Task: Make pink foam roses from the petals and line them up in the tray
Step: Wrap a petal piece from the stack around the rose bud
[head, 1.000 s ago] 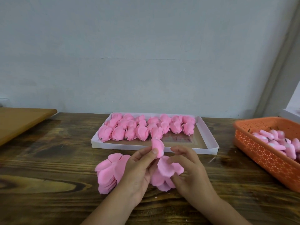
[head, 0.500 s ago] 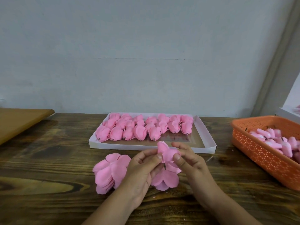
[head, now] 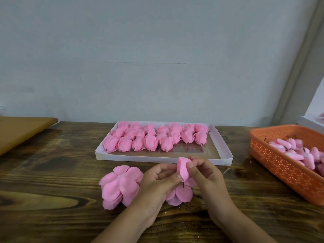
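My left hand (head: 157, 181) and my right hand (head: 205, 174) pinch a pink foam bud (head: 183, 168) between them, with a short dark stem showing below it. Under the bud a flat flower-shaped petal piece (head: 182, 193) lies on the wooden table. A stack of more pink petal pieces (head: 119, 185) sits just left of my left hand. Behind my hands stands a white cardboard tray (head: 226, 151) holding several finished pink roses (head: 150, 137) in rows along its back and left.
An orange perforated basket (head: 280, 165) with several pink buds on stems (head: 298, 151) stands at the right. A brown board (head: 19, 130) lies at the far left. A white box corner (head: 310, 122) shows behind the basket. A pale wall rises behind the table.
The bud moved from my left fingertips to a two-handed pinch above the flat petal piece. My right hand let go of the petal piece and came up to the bud.
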Motion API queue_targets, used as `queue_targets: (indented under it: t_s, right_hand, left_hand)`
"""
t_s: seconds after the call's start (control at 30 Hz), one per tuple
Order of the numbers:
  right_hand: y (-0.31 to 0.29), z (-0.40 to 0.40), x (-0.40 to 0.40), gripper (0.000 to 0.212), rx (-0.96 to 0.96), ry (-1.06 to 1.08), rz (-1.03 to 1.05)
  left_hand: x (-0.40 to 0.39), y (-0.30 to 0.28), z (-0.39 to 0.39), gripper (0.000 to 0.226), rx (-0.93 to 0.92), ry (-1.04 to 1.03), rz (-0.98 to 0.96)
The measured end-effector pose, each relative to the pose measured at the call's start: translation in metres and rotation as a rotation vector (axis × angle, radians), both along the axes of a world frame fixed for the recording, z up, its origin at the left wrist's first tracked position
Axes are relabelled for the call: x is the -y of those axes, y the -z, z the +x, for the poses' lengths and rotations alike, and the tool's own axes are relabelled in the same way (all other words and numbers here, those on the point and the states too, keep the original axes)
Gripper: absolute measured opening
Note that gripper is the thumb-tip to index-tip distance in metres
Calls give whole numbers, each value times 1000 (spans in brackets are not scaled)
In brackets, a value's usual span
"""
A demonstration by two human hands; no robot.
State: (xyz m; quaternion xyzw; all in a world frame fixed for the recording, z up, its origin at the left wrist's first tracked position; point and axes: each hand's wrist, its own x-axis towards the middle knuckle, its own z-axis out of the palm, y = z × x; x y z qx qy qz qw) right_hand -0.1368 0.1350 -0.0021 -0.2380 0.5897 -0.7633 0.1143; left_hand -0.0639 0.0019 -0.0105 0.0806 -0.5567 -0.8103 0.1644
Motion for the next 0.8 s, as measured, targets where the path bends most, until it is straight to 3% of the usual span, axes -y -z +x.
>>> queue_targets:
  t_s: [0.13, 0.27, 0.37, 0.5, 0.8]
  right_hand:
    - [4, 2, 1, 16, -134, 113, 21]
    - [4, 4, -2, 9, -535, 297, 201]
    - [1, 8, -3, 14, -543, 248, 232]
    - [4, 5, -1, 4, -531, 237, 253]
    - [5, 4, 0, 5, -420, 174, 145]
  left_hand:
    - [0, 2, -1, 36, -20, -21, -24]
    - [-1, 1, 0, 29, -15, -39, -37]
    - [-1, -1, 1, 38, 2, -59, -20]
    - [0, -1, 2, 35, 24, -87, -29]
    - [-2, 0, 2, 37, 11, -55, -28]
